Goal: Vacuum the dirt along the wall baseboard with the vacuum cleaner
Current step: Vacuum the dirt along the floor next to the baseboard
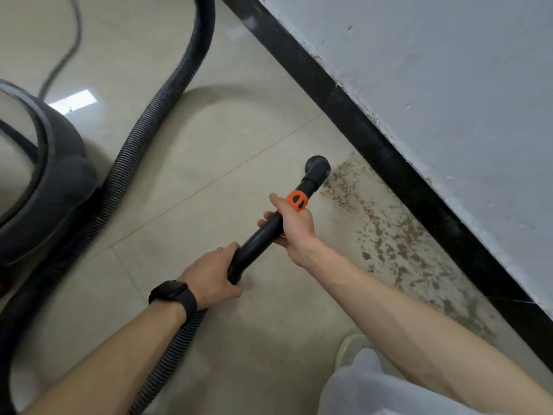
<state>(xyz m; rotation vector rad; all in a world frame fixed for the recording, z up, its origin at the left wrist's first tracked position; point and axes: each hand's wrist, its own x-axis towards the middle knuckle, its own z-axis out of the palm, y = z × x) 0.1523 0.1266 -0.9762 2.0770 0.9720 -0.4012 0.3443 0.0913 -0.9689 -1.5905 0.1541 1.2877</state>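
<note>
L hand (209, 275), R hand (296, 230) grip wand (261, 236) – by dirt (386, 235)

A dark grey vacuum cleaner (45, 181) sits at the left edge of the frame. Its ribbed black hose (167, 94) loops round to a black pipe (263, 235) with 1 orange collar (296, 200). The round nozzle (317, 167), at frame centre, is just beside the upper end of the brown dirt (386, 235) scattered along the black baseboard (389, 157).
</note>
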